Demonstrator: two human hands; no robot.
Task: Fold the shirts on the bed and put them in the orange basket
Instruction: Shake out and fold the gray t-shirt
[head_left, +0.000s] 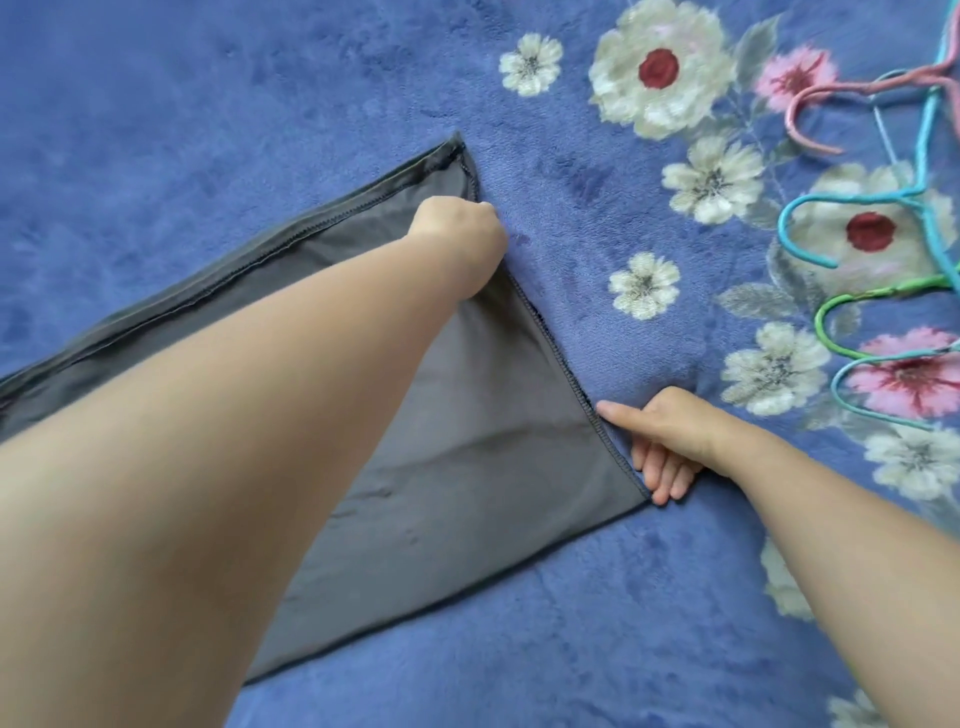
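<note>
— From the head view, what've we got?

— A grey shirt (467, 467) lying flat on the bed (208, 78), which wears a blue blanket with printed flowers. Stitched seams show along the shirt's edges, and it spreads from the lower left up to a far corner.

— And the hands?

— Left hand (460, 231) reaches across the cloth to the hemmed edge near that far corner, fingers curled tight. It looks like it's pinching the hem, though the fingertips are hidden behind the knuckles.

— The right?

— Right hand (665, 441) is at the nearer corner, thumb along the hem, fingers (662, 475) straight, close together, tips at the shirt's edge.

— Anything else about?

— Wire hangers (883, 218), pink, blue and green, piled at the right, well apart from the shirt.
</note>
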